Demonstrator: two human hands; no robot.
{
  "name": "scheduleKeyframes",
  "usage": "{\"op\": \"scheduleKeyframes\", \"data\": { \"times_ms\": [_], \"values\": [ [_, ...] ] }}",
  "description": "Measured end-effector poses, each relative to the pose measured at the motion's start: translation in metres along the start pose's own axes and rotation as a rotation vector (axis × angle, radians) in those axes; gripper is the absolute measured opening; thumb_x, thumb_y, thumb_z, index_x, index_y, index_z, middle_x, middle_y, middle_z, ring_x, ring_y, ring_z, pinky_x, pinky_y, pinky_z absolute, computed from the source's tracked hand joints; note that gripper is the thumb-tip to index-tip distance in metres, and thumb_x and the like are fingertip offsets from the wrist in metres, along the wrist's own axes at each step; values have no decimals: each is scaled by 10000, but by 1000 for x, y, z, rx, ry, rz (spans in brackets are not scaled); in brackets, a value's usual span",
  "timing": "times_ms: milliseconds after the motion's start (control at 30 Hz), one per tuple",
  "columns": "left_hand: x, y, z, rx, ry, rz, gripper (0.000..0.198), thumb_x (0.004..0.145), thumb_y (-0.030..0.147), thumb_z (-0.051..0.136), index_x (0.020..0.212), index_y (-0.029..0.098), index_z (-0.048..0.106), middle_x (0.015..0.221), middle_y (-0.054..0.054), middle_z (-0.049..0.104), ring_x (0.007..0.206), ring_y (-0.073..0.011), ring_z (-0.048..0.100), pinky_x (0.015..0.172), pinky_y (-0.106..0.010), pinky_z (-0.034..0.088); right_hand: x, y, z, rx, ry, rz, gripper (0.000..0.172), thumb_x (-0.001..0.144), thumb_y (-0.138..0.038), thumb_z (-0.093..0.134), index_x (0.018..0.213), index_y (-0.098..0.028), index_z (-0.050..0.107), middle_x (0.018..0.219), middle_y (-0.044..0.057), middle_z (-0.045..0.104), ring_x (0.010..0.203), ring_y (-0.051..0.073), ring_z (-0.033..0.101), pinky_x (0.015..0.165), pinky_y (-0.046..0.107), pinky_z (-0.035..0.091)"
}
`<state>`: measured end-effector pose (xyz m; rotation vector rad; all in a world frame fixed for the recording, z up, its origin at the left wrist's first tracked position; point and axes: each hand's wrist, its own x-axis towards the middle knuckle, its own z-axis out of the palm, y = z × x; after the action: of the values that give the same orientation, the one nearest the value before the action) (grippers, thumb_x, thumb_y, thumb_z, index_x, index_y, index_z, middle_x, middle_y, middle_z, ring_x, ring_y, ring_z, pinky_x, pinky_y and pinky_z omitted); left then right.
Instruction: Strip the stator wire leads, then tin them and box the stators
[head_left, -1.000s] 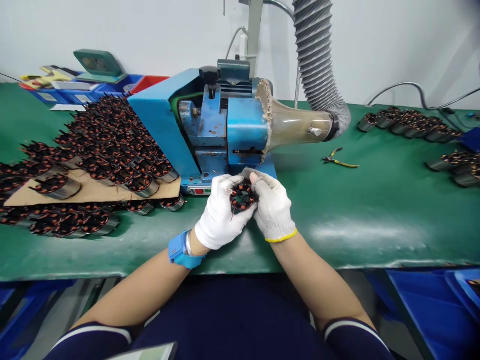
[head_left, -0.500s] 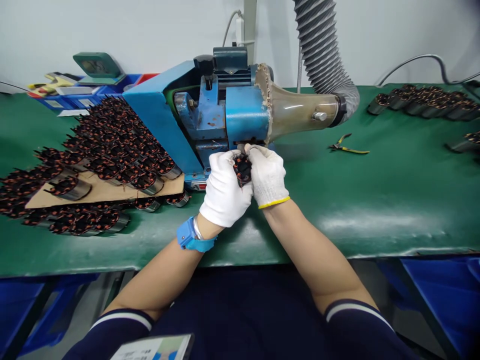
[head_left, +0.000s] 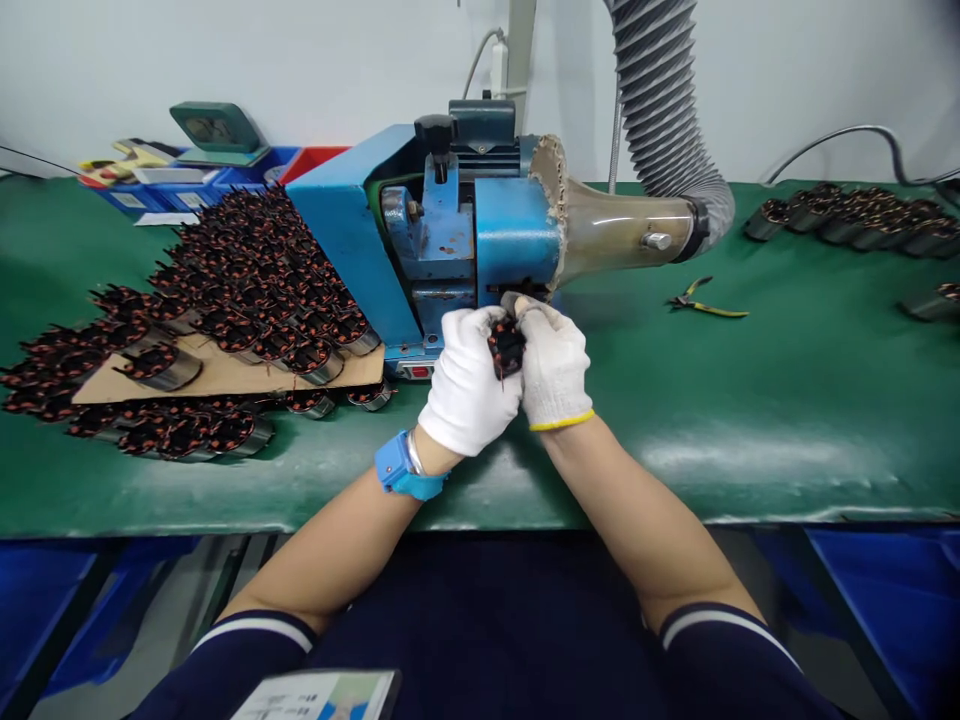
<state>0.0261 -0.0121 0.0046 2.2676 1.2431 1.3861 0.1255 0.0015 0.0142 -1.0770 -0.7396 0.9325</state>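
Observation:
Both hands wear white knit gloves. My left hand and my right hand are closed together around one small motor stator, black with copper windings, only a sliver of it showing between the gloves. They hold it right against the front slot of the blue bench machine. A blue wrist strap sits on my left wrist.
A large heap of stators lies left of the machine, partly on a cardboard sheet. More stators line the far right. Yellow-handled pliers lie on the green mat. A ribbed extraction hose joins the machine. Blue bins stand below the bench edge.
Both hands carried the stator from the open mat up to the machine's front slot and turned it edge-on, so its face is hidden between the gloves.

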Motion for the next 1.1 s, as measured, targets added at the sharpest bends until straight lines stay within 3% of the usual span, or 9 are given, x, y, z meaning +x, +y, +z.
{"op": "scheduleKeyframes", "data": {
  "times_ms": [167, 267, 400, 533, 700, 767, 867, 1000, 1100],
  "values": [
    [-25, -6, -1, -127, 34, 174, 580, 724, 328, 730, 1195, 205, 415, 1120, -101, 482, 1071, -260, 568, 926, -440, 519, -49, -10, -36, -36, -175, -30, 306, 875, -423, 596, 1070, -214, 705, 1052, 57, 746, 958, 190, 705, 874, 328, 577],
    [-31, -3, 0, -326, -27, 83, 578, 744, 343, 744, 1190, 238, 392, 1144, -94, 521, 1061, -235, 597, 928, -415, 531, -66, -17, -61, -232, -323, -244, 384, 859, -368, 638, 1223, -242, 638, 1238, 76, 673, 1134, 225, 646, 992, 384, 534],
    [-27, 5, -4, -544, -167, -60, 563, 727, 299, 771, 1145, 234, 399, 1115, -86, 584, 992, -206, 640, 889, -376, 551, -69, -20, -77, -502, -282, -471, 260, 810, -222, 679, 1070, -235, 688, 1089, 67, 695, 1023, 216, 657, 946, 389, 542],
    [-21, 9, -12, -593, -336, -229, 621, 696, 318, 801, 1184, 208, 432, 1131, -102, 597, 1020, -227, 639, 922, -404, 536, -65, -21, -83, -432, -286, -208, 89, 842, -245, 650, 912, -216, 697, 887, 33, 720, 801, 167, 686, 736, 302, 586],
    [-14, 8, -18, -685, -447, -234, 538, 723, 319, 766, 1151, 166, 478, 1113, -103, 576, 1021, -231, 616, 921, -400, 530, -61, -24, -83, -200, -314, 48, 357, 722, -281, 792, 1045, -213, 657, 1008, 50, 732, 841, 169, 708, 760, 296, 600],
    [-14, 8, -19, -703, -460, -212, 527, 715, 299, 768, 1135, 170, 478, 1101, -93, 566, 1010, -224, 612, 910, -387, 534, -59, -24, -82, -114, -356, 118, 344, 711, -278, 801, 1017, -212, 659, 994, 48, 735, 850, 167, 710, 768, 292, 599],
    [-16, 9, -19, -695, -465, -208, 535, 712, 290, 776, 1136, 184, 467, 1087, -82, 563, 990, -216, 613, 888, -379, 538, -56, -22, -83, 35, -360, 214, 301, 685, -301, 814, 929, -205, 665, 827, 14, 725, 668, 117, 671, 621, 235, 570],
    [-20, 9, -18, -596, -407, -173, 530, 711, 290, 779, 1126, 191, 466, 1091, -85, 566, 996, -220, 617, 917, -398, 530, -49, -24, -101, 1, -322, 187, 337, 643, -361, 812, 908, -209, 669, 654, -36, 646, 514, 89, 566, 540, 243, 530],
    [-19, 7, -17, -448, -243, -96, 531, 696, 287, 790, 1112, 192, 476, 1092, -84, 569, 1006, -222, 623, 939, -399, 524, -46, -37, -125, -506, -196, -63, 283, 700, -321, 756, 953, -206, 708, 823, 24, 706, 690, 147, 646, 691, 312, 565]
  ]
}}
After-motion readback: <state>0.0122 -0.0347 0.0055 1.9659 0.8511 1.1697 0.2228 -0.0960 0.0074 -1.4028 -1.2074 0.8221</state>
